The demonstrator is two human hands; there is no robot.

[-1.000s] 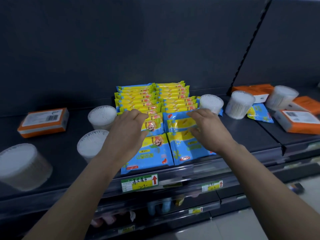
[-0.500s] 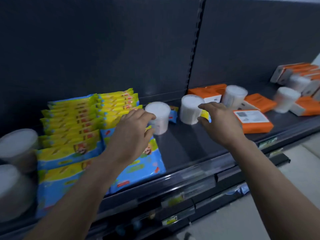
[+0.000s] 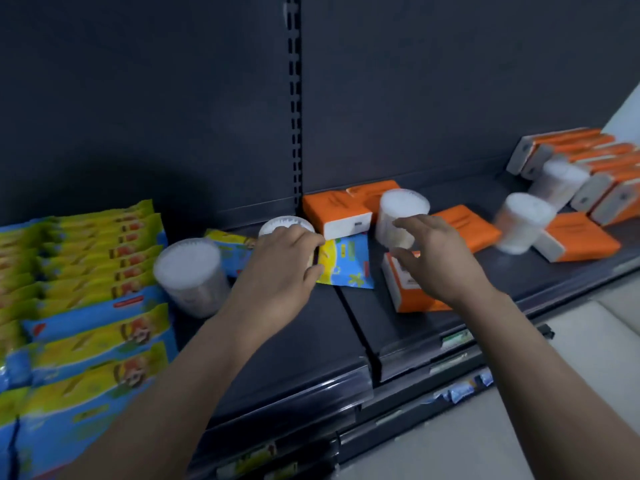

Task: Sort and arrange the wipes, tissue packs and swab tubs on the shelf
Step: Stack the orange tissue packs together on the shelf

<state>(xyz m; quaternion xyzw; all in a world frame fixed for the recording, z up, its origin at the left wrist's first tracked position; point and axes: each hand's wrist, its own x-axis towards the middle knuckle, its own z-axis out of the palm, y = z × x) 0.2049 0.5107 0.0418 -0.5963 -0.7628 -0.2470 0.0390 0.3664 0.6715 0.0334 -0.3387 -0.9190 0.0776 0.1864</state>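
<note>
My left hand (image 3: pixel 277 271) grips a white swab tub (image 3: pixel 285 224) at the middle of the dark shelf (image 3: pixel 311 341). A loose blue and yellow wipes pack (image 3: pixel 348 266) lies flat right of that hand, touching it. My right hand (image 3: pixel 433 261) has its fingers spread in front of a second swab tub (image 3: pixel 401 211); finger and thumb bracket it, and I cannot tell if they touch. An orange tissue pack (image 3: pixel 407 292) lies under my right wrist. Another tub (image 3: pixel 188 271) stands left of my left hand.
Rows of blue and yellow wipes packs (image 3: pixel 97 306) fill the left of the shelf. Orange tissue packs (image 3: pixel 336 213) lie scattered behind and right, with a standing row (image 3: pixel 588 161) at the far right. Two more tubs (image 3: pixel 523 221) stand among them. An upright post (image 3: pixel 294 98) divides the back panel.
The view swung right along the shelf. Both hands left the wipes packs and shifted right; my left hand took hold of a tub and my right hand reached the tub beyond it.
</note>
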